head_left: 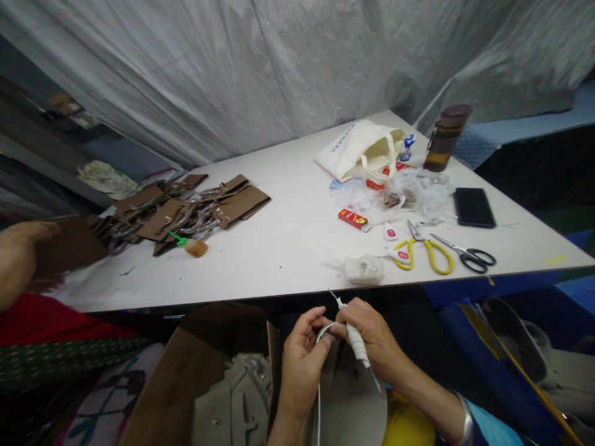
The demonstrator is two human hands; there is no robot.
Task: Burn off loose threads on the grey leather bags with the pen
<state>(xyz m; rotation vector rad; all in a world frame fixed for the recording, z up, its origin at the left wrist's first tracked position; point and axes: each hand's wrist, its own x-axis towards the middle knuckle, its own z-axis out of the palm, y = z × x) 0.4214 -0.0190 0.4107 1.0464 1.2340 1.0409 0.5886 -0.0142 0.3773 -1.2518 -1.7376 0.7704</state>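
Note:
My left hand (304, 353) pinches the pale edge of a light grey, bag-like piece (348, 402) below the table's front edge. In my right hand (372, 334) is a slim pointed tool wrapped in white (357, 342), its thin tip angled up and to the left. The thumb and fingertips of that hand meet the same pale edge, close to my left fingers. Part of the grey piece is hidden behind my hands. On the table just beyond lies a whitish block (364, 270) in crumpled wrap.
Yellow-handled snips (437, 255), black-handled scissors (476, 257), a phone (474, 207), a bottle (445, 139) and a cloth bag (346, 152) lie or stand right. Brown bag pieces (162, 220) and a glue bottle (193, 246) lie left, near another person's hand (18, 257). A carton (186, 365) stands below.

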